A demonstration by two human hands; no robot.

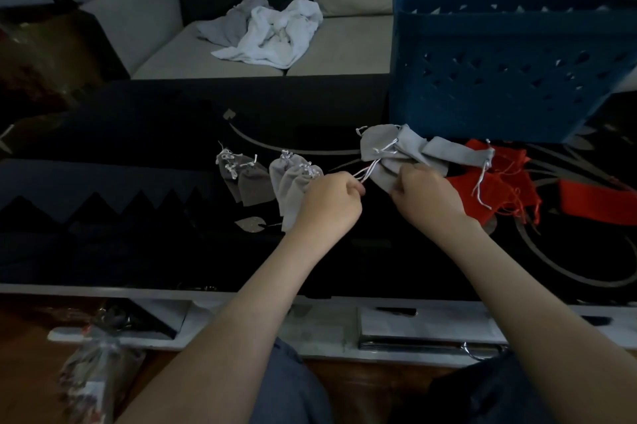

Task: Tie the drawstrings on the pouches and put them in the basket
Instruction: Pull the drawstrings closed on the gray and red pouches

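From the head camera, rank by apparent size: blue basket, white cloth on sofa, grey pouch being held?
1. Blue perforated plastic basket
2. Crumpled white cloth, farther away so uncertain
3. Grey fabric drawstring pouch

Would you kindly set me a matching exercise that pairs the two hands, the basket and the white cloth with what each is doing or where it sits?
Things
1. left hand
2. right hand
3. blue basket
4. white cloth

Places or states
A. lies crumpled on the sofa seat
B. grips a light grey pouch
C. stands at the far right of the table
D. pinches white drawstrings

Pairs: 1-D, 2-B, 3-C, 4-A
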